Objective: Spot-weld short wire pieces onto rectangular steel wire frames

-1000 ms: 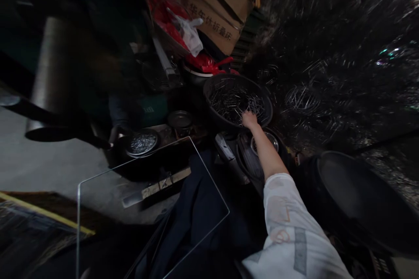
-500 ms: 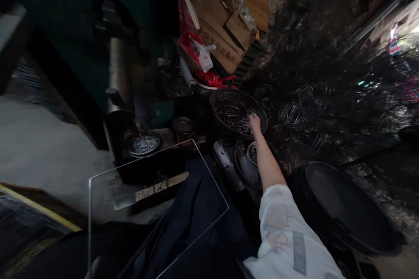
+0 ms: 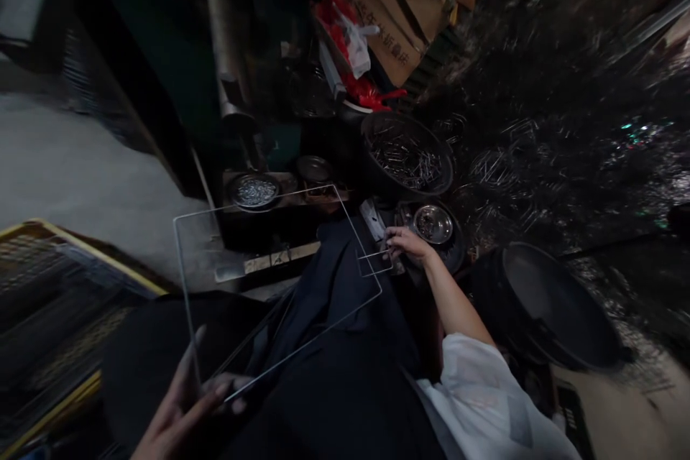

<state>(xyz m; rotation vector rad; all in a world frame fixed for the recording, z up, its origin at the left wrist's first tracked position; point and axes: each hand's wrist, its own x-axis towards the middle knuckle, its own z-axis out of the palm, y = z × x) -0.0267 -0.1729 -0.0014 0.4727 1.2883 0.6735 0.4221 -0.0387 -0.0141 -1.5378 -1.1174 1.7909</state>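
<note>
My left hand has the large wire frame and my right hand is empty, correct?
Not quite: the right hand is not empty. The head view shows it holding a small bent wire. The left hand does have the large wire frame.

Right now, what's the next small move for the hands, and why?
Probably bring the small wire piece in the right hand toward the large wire frame: the left hand holds that frame, and the piece overlaps its side in this view, though contact can't be told.
</note>
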